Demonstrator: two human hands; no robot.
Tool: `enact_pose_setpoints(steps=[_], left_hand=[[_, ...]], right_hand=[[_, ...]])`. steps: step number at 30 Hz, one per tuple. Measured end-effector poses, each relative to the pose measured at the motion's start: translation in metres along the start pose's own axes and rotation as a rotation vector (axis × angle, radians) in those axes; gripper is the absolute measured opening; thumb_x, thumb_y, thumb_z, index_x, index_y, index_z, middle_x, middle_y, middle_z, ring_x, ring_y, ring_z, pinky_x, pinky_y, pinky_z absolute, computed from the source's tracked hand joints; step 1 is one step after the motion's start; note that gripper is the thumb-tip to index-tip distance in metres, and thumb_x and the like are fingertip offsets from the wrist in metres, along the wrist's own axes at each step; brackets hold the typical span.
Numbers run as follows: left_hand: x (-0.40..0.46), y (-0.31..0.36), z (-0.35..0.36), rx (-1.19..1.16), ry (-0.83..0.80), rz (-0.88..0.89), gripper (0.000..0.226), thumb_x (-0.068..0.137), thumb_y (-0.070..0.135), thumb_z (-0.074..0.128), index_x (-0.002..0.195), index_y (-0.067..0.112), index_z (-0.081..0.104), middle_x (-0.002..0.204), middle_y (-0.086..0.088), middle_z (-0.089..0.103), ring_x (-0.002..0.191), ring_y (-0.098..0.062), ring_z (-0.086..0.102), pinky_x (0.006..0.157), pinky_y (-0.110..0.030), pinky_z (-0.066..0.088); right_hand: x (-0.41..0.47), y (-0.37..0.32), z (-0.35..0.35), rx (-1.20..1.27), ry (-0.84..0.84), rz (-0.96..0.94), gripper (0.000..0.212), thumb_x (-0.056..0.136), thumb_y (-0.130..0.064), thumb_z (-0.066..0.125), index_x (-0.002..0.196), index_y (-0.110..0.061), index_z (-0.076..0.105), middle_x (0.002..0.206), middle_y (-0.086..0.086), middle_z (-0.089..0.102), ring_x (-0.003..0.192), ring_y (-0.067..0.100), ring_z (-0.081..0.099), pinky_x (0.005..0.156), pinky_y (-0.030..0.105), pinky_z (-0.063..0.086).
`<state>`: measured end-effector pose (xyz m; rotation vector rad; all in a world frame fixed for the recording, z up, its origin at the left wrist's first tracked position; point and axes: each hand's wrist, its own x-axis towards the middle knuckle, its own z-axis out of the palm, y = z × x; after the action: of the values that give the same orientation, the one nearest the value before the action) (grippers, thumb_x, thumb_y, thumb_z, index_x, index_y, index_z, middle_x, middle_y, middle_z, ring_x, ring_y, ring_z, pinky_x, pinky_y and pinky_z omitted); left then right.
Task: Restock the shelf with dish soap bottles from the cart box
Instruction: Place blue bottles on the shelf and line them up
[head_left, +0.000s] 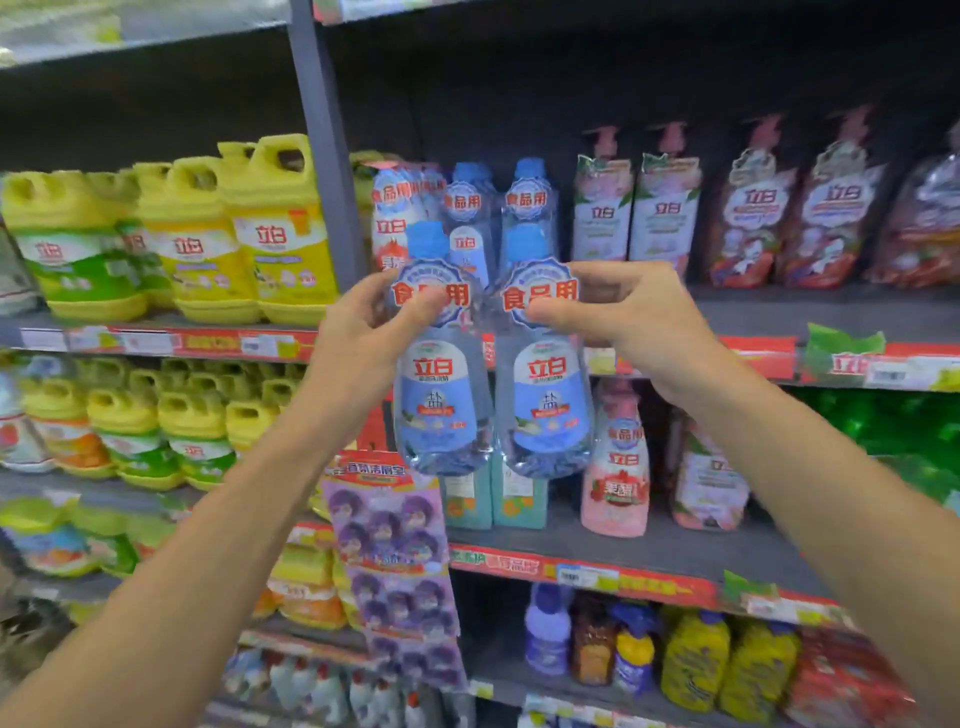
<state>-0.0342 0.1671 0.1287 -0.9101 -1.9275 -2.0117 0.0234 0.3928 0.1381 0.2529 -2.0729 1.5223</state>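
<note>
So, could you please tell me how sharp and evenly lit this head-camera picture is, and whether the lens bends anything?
Head view: the two blue-capped dish soap bottles, one in the left hand and one in the right hand, show readable labels; the yellow jugs and red refill pouches towards the edges are smeared; the shelf upright leans from wide-angle distortion; the top shelf recess is dark.

Both arms raised; left hand (363, 322), right hand (618, 312) pinching.
</note>
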Motion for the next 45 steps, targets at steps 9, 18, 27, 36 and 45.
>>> enact_pose_setpoints(steps=[9,18,27,36,45], left_hand=[[0.117,-0.013,0.004,0.121,0.002,0.122,0.066,0.078,0.054,0.075,0.108,-0.003,0.061,0.099,-0.01,0.068,0.09,-0.022,0.064,0.088,-0.061,0.052],[0.182,-0.038,0.011,-0.029,0.032,0.141,0.037,0.091,0.025,0.069,0.121,0.004,0.064,0.108,-0.008,0.074,0.099,-0.024,0.071,0.089,-0.043,0.057],[0.206,-0.069,0.011,-0.12,0.031,0.094,0.079,0.076,0.042,0.078,0.145,0.016,0.047,0.133,-0.007,0.063,0.12,-0.019,0.062,0.101,-0.043,0.051],[0.219,-0.086,0.011,-0.059,-0.05,0.108,0.055,0.081,0.044,0.073,0.128,0.02,0.058,0.124,-0.003,0.068,0.116,-0.021,0.064,0.101,-0.048,0.05],[0.216,-0.099,0.012,0.021,-0.022,0.112,0.03,0.093,0.038,0.062,0.116,0.035,0.044,0.111,0.006,0.066,0.103,-0.009,0.067,0.094,-0.033,0.054]], right_hand=[[0.105,-0.004,-0.016,-0.051,0.075,-0.084,0.033,0.071,-0.037,0.086,0.097,-0.018,0.079,0.091,-0.003,0.078,0.074,0.002,0.066,0.061,0.023,0.05],[0.172,0.021,-0.013,-0.051,0.102,-0.134,0.028,0.073,-0.039,0.086,0.095,-0.022,0.078,0.091,-0.008,0.078,0.082,0.005,0.07,0.074,0.028,0.057],[0.189,0.046,-0.01,-0.104,0.115,-0.126,0.048,0.062,-0.043,0.086,0.103,-0.018,0.077,0.093,-0.008,0.078,0.082,0.002,0.072,0.064,0.024,0.055],[0.192,0.059,-0.009,-0.118,0.157,-0.075,0.055,0.06,-0.044,0.084,0.107,-0.018,0.075,0.093,-0.011,0.077,0.078,-0.005,0.069,0.057,0.014,0.049],[0.184,0.062,-0.003,-0.113,0.159,-0.087,0.048,0.067,-0.043,0.079,0.107,-0.017,0.071,0.091,-0.009,0.076,0.077,-0.002,0.069,0.059,0.015,0.052]])
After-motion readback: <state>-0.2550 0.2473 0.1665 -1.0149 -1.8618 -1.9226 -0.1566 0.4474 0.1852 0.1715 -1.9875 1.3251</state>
